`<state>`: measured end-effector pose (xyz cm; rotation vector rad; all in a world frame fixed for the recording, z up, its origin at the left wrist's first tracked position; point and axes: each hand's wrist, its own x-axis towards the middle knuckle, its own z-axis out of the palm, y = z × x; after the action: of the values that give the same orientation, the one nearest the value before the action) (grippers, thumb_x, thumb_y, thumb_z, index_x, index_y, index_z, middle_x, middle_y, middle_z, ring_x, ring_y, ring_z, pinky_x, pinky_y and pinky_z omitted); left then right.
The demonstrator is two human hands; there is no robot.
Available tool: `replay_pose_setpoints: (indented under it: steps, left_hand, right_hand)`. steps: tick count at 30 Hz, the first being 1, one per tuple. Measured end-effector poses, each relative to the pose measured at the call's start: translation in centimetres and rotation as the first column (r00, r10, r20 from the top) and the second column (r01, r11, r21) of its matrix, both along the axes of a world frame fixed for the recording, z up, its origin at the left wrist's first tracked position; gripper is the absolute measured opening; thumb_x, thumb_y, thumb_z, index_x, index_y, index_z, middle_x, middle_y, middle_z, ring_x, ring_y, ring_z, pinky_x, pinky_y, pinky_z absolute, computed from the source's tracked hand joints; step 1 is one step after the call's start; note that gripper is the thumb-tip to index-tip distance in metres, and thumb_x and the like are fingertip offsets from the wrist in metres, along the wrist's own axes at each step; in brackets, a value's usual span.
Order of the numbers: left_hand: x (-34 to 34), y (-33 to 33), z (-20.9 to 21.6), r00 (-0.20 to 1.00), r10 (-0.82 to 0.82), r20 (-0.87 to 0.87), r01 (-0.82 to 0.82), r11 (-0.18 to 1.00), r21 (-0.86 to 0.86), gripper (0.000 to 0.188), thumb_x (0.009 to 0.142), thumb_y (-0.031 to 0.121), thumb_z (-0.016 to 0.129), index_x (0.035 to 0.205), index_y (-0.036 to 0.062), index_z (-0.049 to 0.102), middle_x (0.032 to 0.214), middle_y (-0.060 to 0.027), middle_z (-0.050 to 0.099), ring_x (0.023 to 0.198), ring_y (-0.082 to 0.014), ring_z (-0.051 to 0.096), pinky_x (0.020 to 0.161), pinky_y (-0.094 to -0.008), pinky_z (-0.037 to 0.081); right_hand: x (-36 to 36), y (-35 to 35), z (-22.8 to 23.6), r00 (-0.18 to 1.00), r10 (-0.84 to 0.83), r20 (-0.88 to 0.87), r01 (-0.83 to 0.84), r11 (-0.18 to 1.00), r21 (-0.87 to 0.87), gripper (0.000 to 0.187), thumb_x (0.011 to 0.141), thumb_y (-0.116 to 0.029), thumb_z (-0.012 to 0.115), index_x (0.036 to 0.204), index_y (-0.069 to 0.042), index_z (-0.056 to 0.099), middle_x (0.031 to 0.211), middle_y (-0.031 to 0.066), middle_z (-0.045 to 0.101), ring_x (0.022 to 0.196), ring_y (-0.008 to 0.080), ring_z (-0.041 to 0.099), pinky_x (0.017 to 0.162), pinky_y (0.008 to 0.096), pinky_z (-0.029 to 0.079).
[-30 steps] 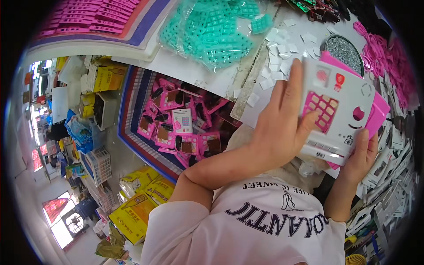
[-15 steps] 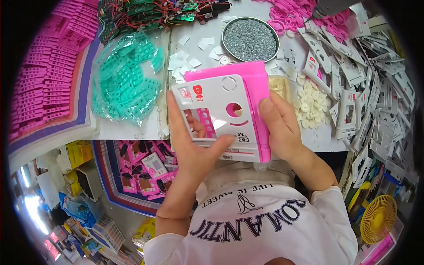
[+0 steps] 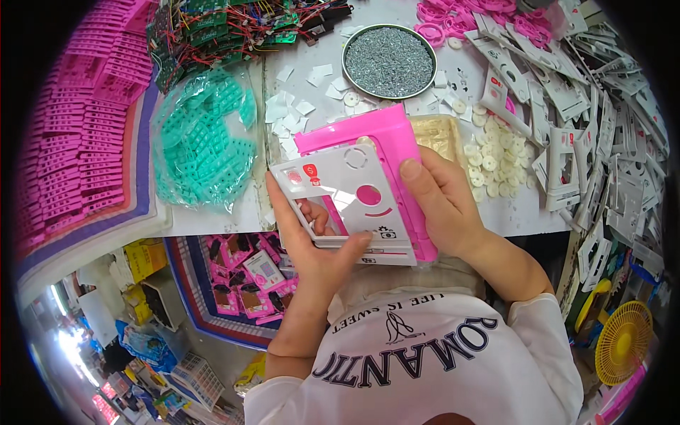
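Note:
My left hand (image 3: 319, 261) is closed on a white plastic faceplate (image 3: 340, 173) with printed red and black marks, a window and a round hole. Its thumb lies on the front and its fingers show through the window. Behind the faceplate is a pink plastic housing (image 3: 393, 134), tilted above the table's front edge. My right hand (image 3: 446, 205) grips the housing along its right side, thumb on top. The two parts overlap but are offset, with pink showing through the faceplate's hole. The housing's inside is mostly hidden.
A round tin of screws (image 3: 389, 62) stands behind the hands. Bagged teal keypads (image 3: 205, 142) and stacked pink parts (image 3: 106, 142) lie left. White discs (image 3: 492, 159) and piled white panels (image 3: 567, 163) are at right. Circuit boards (image 3: 205, 32) lie at the back; a bin (image 3: 198, 312) sits below.
The faceplate has slipped down and left against the pink housing, so more of the housing shows along the top and right. Both hands keep their grip, and the whole view has shifted slightly.

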<state>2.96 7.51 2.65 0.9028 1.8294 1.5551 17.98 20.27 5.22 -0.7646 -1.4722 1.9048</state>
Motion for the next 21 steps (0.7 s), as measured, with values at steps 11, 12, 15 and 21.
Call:
replay_pose_setpoints:
  steps: [11, 12, 15, 21]
  left_hand:
    - [0.7, 0.3, 0.0, 0.986, -0.027, 0.162, 0.029, 1.000, -0.008, 0.127, 0.064, 0.006, 0.086, 0.165, 0.0025, 0.009, 0.114, -0.0018, 0.040, 0.078, -0.0089, 0.038, 0.073, -0.0223, 0.040]
    - [0.6, 0.2, 0.0, 0.988, -0.034, 0.150, 0.037, 0.999, -0.019, 0.127, 0.064, 0.006, 0.086, 0.165, 0.0023, 0.009, 0.115, -0.0020, 0.040, 0.078, -0.0089, 0.038, 0.073, -0.0223, 0.040]
    - [0.6, 0.1, 0.5, 0.992, -0.047, 0.119, 0.055, 0.996, -0.070, 0.127, 0.064, 0.005, 0.086, 0.164, 0.0016, 0.008, 0.117, -0.0028, 0.041, 0.079, -0.0092, 0.039, 0.074, -0.0223, 0.040]
    - [1.5, -0.4, 0.5, 0.996, -0.033, -0.080, 0.023, 0.992, -0.126, 0.129, 0.066, 0.005, 0.087, 0.164, -0.0013, 0.003, 0.122, -0.0065, 0.044, 0.088, -0.0126, 0.043, 0.081, -0.0256, 0.043]
  right_hand:
    - [0.1, 0.4, 0.1, 1.000, 0.013, 0.027, -0.017, 0.984, 0.175, 0.037, 0.109, -0.032, 0.051, 0.110, 0.002, 0.065, 0.086, 0.0066, 0.063, 0.079, 0.0120, 0.057, 0.070, 0.0289, 0.047]
    - [0.0, 0.5, -0.1, 0.999, 0.020, 0.027, -0.025, 0.978, 0.208, 0.037, 0.109, -0.032, 0.051, 0.110, 0.002, 0.066, 0.085, 0.0073, 0.063, 0.078, 0.0123, 0.057, 0.070, 0.0291, 0.047]
    - [0.2, 0.7, -0.5, 0.999, 0.041, 0.034, -0.048, 0.971, 0.233, 0.038, 0.109, -0.033, 0.052, 0.108, 0.002, 0.066, 0.083, 0.0078, 0.063, 0.076, 0.0131, 0.057, 0.068, 0.0296, 0.047]
    - [-0.2, 0.8, 0.5, 0.998, 0.059, 0.022, -0.055, 0.988, -0.147, 0.040, 0.109, -0.034, 0.053, 0.105, 0.003, 0.067, 0.080, 0.0052, 0.064, 0.072, 0.0121, 0.056, 0.066, 0.0299, 0.047]
